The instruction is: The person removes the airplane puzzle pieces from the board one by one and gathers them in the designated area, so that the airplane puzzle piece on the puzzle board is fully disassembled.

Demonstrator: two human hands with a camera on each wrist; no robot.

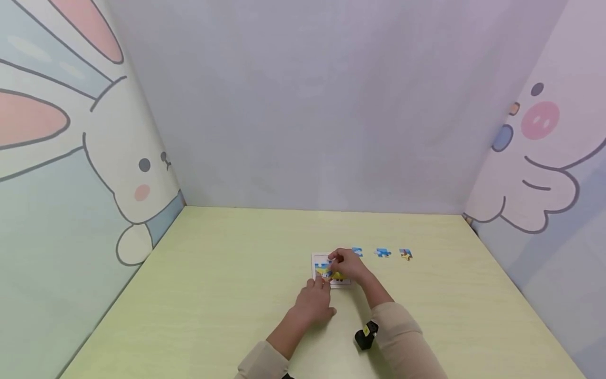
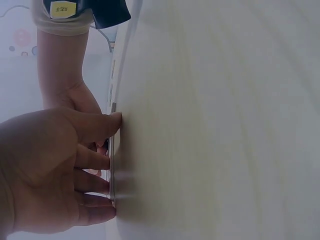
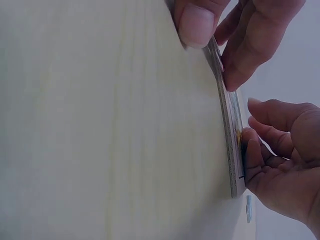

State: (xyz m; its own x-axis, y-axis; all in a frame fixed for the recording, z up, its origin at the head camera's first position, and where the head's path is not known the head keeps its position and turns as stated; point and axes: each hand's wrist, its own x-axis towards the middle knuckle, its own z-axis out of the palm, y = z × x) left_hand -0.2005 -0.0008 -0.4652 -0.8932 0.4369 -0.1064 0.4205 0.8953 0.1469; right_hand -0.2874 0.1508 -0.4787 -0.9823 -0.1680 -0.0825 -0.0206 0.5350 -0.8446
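Note:
A small jigsaw board [image 1: 313, 259] with a white border lies flat on the table, partly filled with blue and yellow picture pieces. My left hand [image 1: 316, 302] rests its fingertips on the board's near left part, the fingers [image 2: 92, 182] fairly straight and the thumb spread apart. Over the board's right side, my right hand [image 1: 351, 264] has its thumb and fingers curled together. It pinches a puzzle piece low over the board; the hand mostly hides that piece. In the right wrist view, the right hand [image 3: 290, 155] touches the board [image 3: 230, 145], seen edge-on.
Beyond the board on the right lie three loose puzzle pieces in a row: a blue one [image 1: 357, 251] partly behind my right hand, another blue one [image 1: 383, 252], and a multicoloured one [image 1: 405, 254]. The pale table [image 1: 227, 273] meets cartoon-printed side walls and a plain back wall [image 1: 303, 131].

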